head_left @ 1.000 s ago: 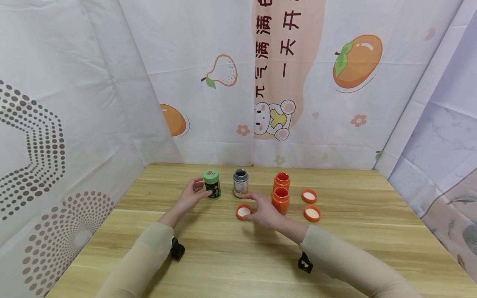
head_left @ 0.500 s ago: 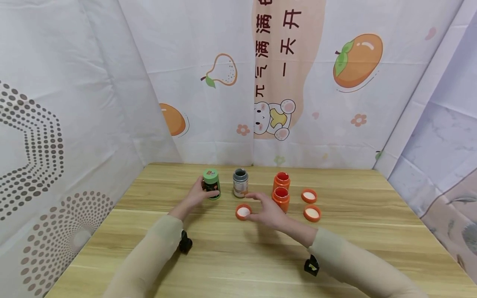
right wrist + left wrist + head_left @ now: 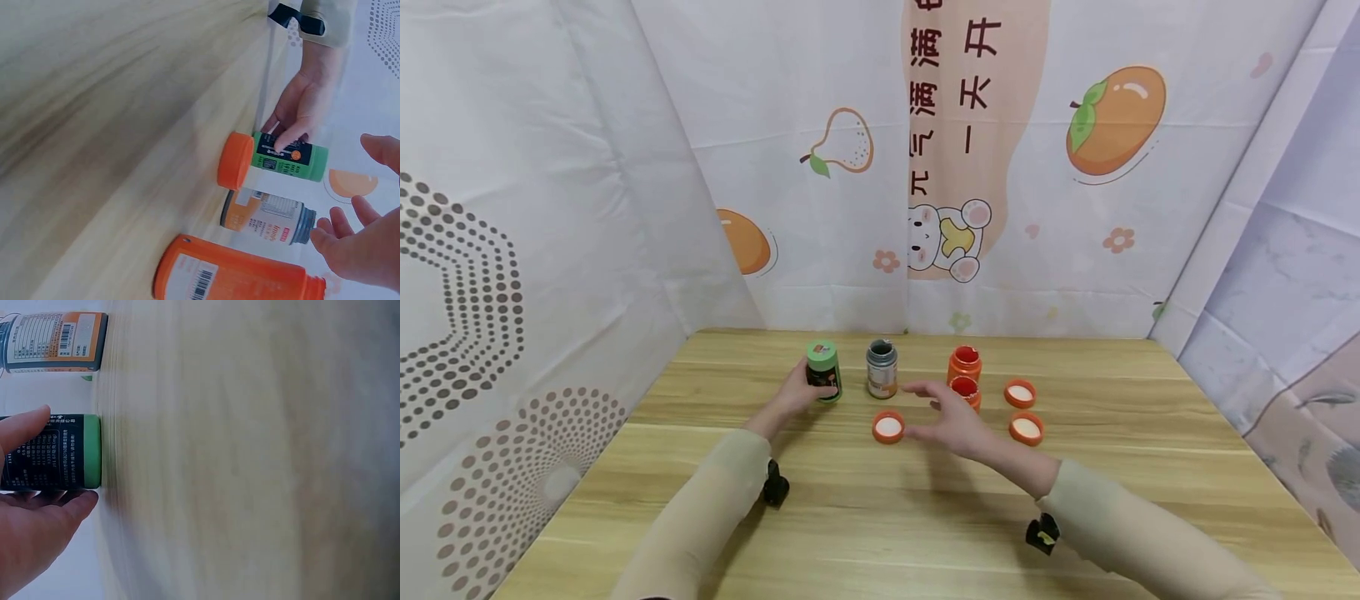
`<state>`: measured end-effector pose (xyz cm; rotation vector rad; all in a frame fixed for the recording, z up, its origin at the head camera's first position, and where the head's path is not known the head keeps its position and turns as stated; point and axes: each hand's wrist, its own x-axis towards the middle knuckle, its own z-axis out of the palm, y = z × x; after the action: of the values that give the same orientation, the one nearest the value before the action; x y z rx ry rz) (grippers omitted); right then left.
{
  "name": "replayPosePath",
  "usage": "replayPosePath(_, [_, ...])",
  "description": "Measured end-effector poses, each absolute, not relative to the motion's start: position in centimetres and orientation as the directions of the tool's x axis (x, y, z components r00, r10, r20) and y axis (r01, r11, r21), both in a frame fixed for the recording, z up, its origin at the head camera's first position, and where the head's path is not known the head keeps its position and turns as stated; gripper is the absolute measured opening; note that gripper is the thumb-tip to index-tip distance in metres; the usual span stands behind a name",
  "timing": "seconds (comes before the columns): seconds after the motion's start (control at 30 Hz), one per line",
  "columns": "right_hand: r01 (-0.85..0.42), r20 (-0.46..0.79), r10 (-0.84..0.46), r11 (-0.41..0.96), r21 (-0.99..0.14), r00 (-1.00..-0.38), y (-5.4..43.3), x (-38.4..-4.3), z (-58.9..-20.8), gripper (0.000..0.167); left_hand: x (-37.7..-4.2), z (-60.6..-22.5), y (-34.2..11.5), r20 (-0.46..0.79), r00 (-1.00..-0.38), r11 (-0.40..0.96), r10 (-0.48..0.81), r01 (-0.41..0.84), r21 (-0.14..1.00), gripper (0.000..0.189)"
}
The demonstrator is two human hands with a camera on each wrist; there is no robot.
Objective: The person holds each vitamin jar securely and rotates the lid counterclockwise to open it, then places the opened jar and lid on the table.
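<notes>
A black-and-green jar with a green lid (image 3: 823, 357) stands upright at the back left of the wooden table. My left hand (image 3: 796, 390) grips it, thumb on the near side and the other fingers behind the jar (image 3: 56, 453). To its right is a grey lidless jar (image 3: 882, 371) with a white-and-orange label. My right hand (image 3: 955, 423) hovers with fingers spread and holds nothing. Its thumb is close to an orange cap (image 3: 888, 427) lying inside up. Behind that hand stand two lidless orange jars (image 3: 966, 360), the nearer one partly hidden by the hand.
Two more orange caps, a farther one (image 3: 1020, 392) and a nearer one (image 3: 1026, 428), lie inside up right of the orange jars. A printed curtain (image 3: 805, 275) hangs along the table's back edge.
My left hand has moved in to the right and closed round the green-lidded jar. The right hand has drawn slightly right, away from the grey jar and the nearest cap.
</notes>
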<state>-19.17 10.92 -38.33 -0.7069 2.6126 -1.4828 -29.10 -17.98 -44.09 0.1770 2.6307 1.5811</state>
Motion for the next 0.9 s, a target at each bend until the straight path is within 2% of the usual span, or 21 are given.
replayPosePath(0.2, [-0.384,0.191,-0.425,0.432,-0.816,-0.885,11.5,-19.1,-37.3,0.058,-28.9,-43.8,-18.0,0.003,-0.991,0.443,0.137,0.064,0.894,0.07])
replayPosePath(0.33, [-0.401,0.208,-0.443,0.404,-0.822,-0.872,12.1,-19.3,-36.6,0.057,-28.3,-42.9,-18.2,0.042,-0.987,0.39,0.157,0.101,0.915,0.068])
replayPosePath(0.57, [-0.409,0.223,-0.44,0.392,-0.824,-0.87,12.8,-19.7,-35.3,0.057,-27.0,-40.7,-19.2,0.117,-0.976,0.382,0.182,0.18,0.906,0.066])
replayPosePath(0.9, [-0.371,0.153,-0.469,0.418,-0.829,-0.87,14.1,-20.6,-33.9,0.061,-25.2,-38.0,-20.3,0.222,-0.947,0.417,0.234,0.304,0.857,0.066])
